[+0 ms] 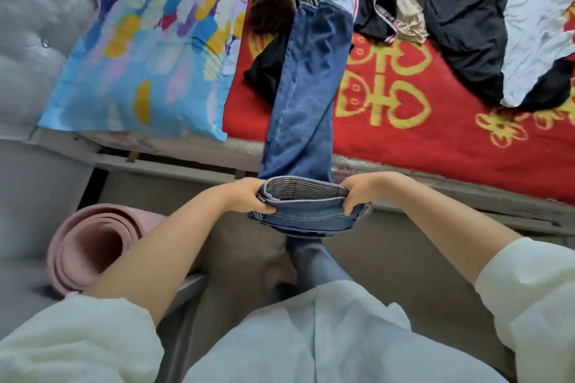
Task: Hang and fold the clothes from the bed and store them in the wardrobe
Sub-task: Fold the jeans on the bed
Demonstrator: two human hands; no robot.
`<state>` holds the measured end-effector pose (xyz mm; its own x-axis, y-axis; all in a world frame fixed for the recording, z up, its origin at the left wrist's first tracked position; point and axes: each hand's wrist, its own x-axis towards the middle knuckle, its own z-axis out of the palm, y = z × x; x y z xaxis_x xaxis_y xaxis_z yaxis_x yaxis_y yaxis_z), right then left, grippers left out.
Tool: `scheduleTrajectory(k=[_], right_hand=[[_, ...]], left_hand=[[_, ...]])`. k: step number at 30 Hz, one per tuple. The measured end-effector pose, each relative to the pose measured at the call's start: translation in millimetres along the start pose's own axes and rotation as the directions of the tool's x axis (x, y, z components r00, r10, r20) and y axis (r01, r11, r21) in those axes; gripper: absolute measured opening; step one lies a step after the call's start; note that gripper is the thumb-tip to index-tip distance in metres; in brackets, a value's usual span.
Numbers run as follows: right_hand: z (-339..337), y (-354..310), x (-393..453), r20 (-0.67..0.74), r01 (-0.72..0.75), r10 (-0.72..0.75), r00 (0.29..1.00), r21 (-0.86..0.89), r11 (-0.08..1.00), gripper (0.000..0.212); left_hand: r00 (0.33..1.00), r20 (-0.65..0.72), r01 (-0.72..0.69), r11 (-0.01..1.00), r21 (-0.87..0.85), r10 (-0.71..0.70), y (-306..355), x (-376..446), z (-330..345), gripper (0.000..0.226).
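The bed, covered by a red blanket with gold motifs, carries most of the work yet to do: a loose heap of unfolded clothes lies across its far side, among them a black garment spread beside a white one, a black piece with red-and-white trim and a crumpled brown top. None of these looks folded or hung, and no wardrobe or hanger is in view, so the task appears to be at an early stage. A pair of blue jeans is the item in hand: its legs lie stretched over the bed edge toward the pile while the waistband is lifted off the mattress. The left hand and right hand each have fingers curled tight around one end of that waistband, holding it taut between them.
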<state>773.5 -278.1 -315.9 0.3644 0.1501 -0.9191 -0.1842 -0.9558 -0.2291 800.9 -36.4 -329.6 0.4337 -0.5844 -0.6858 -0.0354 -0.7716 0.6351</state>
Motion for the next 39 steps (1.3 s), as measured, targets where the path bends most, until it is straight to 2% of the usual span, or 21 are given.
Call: scheduleTrajectory(k=[2, 4, 6, 7, 10, 14, 18, 21, 27, 30, 34, 38, 39], right_hand=[[-16.6, 7.5, -0.5, -0.049, 0.025, -0.025, 0.998, 0.000, 1.000, 0.036], [-39.0, 16.8, -1.9, -0.129, 0.076, -0.067, 0.989, 0.067, 0.995, 0.043], [-65.9, 27.7, 4.3, -0.217, 0.108, -0.079, 0.973, 0.125, 0.986, 0.046], [-83.9, 32.9, 11.0, -0.239, 0.111, -0.077, 0.968, 0.134, 0.985, 0.048], [-138.9, 46.2, 40.0, -0.283, 0.131, -0.070, 0.957, 0.205, 0.970, 0.054], [-229.6, 61.2, 108.3, -0.421, 0.120, -0.040, 0.906, 0.164, 0.979, 0.044], [-323.3, 65.9, 184.4, -0.548, 0.073, -0.004, 0.836, 0.104, 0.992, 0.035], [-373.8, 61.6, 233.0, -0.626, 0.078, 0.009, 0.780, 0.111, 0.991, 0.034], [-432.8, 58.3, 305.4, -0.789, 0.177, 0.055, 0.612, 0.204, 0.963, 0.058], [-455.5, 63.4, 338.3, -0.758, 0.164, 0.087, 0.646, 0.250, 0.954, 0.062], [-471.1, 67.4, 353.3, -0.792, 0.085, 0.173, 0.586, 0.273, 0.958, 0.031], [-487.2, 63.6, 367.0, -0.783, 0.284, 0.153, 0.603, 0.390, 0.876, 0.009], [-492.6, 61.9, 369.8, -0.783, 0.293, 0.153, 0.602, 0.396, 0.870, 0.021]], left_hand=[[0.985, -0.163, -0.043, 0.999, 0.020, 0.046, 2.3, 10.1, -8.0, 0.036], [0.944, -0.323, -0.082, 0.996, -0.041, 0.064, 7.5, 22.2, -23.9, 0.032], [0.925, -0.373, -0.137, 0.976, -0.171, 0.065, 12.6, 37.2, -43.4, 0.027], [0.931, -0.362, -0.148, 0.961, -0.235, 0.055, 15.9, 49.4, -54.7, 0.024], [0.938, -0.346, -0.080, 0.960, -0.270, -0.019, 24.3, 84.0, -89.9, 0.034], [0.952, -0.283, -0.002, 0.924, -0.382, -0.114, 38.1, 144.6, -145.9, 0.033], [0.969, -0.146, 0.138, 0.927, -0.348, -0.198, 55.9, 210.8, -192.7, 0.038], [0.949, -0.175, 0.196, 0.926, -0.323, -0.262, 55.5, 261.1, -213.3, 0.041], [0.927, -0.163, 0.303, 0.931, -0.205, -0.338, 35.1, 342.9, -227.0, 0.028], [0.910, -0.139, 0.360, 0.911, -0.202, -0.390, 12.7, 378.6, -227.3, 0.023], [0.907, 0.004, 0.415, 0.890, -0.191, -0.422, 4.1, 398.8, -227.2, 0.035], [0.917, 0.147, 0.397, 0.882, -0.253, -0.371, 7.3, 408.3, -226.3, 0.047], [0.916, 0.150, 0.400, 0.873, -0.277, -0.372, 8.9, 408.5, -226.1, 0.048]])
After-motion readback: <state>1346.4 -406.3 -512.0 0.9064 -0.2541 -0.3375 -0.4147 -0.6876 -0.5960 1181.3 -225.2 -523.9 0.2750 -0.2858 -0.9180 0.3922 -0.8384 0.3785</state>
